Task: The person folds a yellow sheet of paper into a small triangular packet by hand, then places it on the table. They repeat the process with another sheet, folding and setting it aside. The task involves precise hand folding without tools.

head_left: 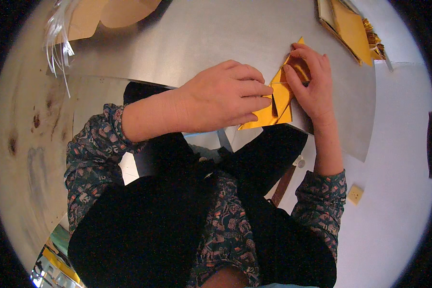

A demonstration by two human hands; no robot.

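Note:
A folded piece of shiny gold paper (pixel 265 118) lies at the near edge of the grey metal table (pixel 187 41), with a pointed corner sticking up at its far end. My left hand (pixel 218 98) comes in from the left, its fingertips pressed on the paper's left side; its thumb is hidden beneath. At the paper's right side, my right hand (pixel 317 84) is curled, thumb and fingers closed on the upper part of the fold. A dark gap shows between the folded layers, between the two hands.
Gold sheets in a stack (pixel 353 36) lie at the table's far right, beside a crinkled gold bundle (pixel 374 41). Brown cardboard (pixel 84 21) and clear plastic strips (pixel 57 41) are at the far left. A white wall with an outlet (pixel 355 194) stands right.

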